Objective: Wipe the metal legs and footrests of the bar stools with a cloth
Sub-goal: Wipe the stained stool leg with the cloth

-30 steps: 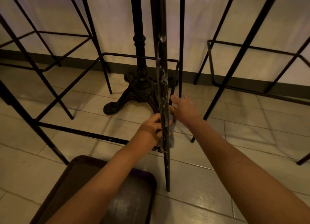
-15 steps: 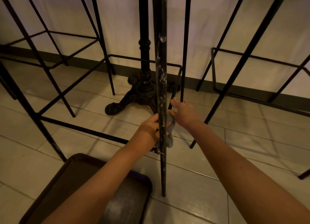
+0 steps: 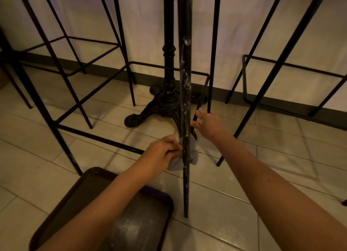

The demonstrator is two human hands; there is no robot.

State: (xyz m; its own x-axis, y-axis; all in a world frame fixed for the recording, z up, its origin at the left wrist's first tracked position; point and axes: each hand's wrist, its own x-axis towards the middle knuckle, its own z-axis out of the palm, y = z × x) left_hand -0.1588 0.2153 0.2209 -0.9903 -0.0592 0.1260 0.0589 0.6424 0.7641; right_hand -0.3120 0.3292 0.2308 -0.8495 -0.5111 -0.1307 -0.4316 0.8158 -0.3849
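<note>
While you crouch low among the bar stools, the head view looks down at both your bare arms reaching forward over a pale tiled floor.

Head view, nearest leg: a black metal stool leg point(image 3: 185, 119) runs almost straight down the middle of the frame, streaked with white foam or cleaner along its upper and middle part.

Cloth: a grey-blue cloth point(image 3: 193, 155) is bunched around that leg, low down, at the level of the footrest bar point(image 3: 97, 139) that runs off to the left.

Left hand: your left hand point(image 3: 164, 153) is curled closed on the cloth, pressing it against the left side of the leg.

Right hand: your right hand point(image 3: 207, 123) is loosely open, fingers spread, touching a thin bar just right of the leg; whether it grips that bar I cannot tell.

Farther back: an ornate cast table base point(image 3: 165, 104) stands behind the leg, with more stool frames to the far left and far right.

Near left: a dark tray point(image 3: 62, 200) lies on the floor under your left forearm.

Risk: foam sits above the cloth, so wiping only downward would likely leave streaks.

Risk: a hard one-sided push could tip or slide the stool if your right hand does not steady it.

Risk: your left elbow could knock the tray.
</note>
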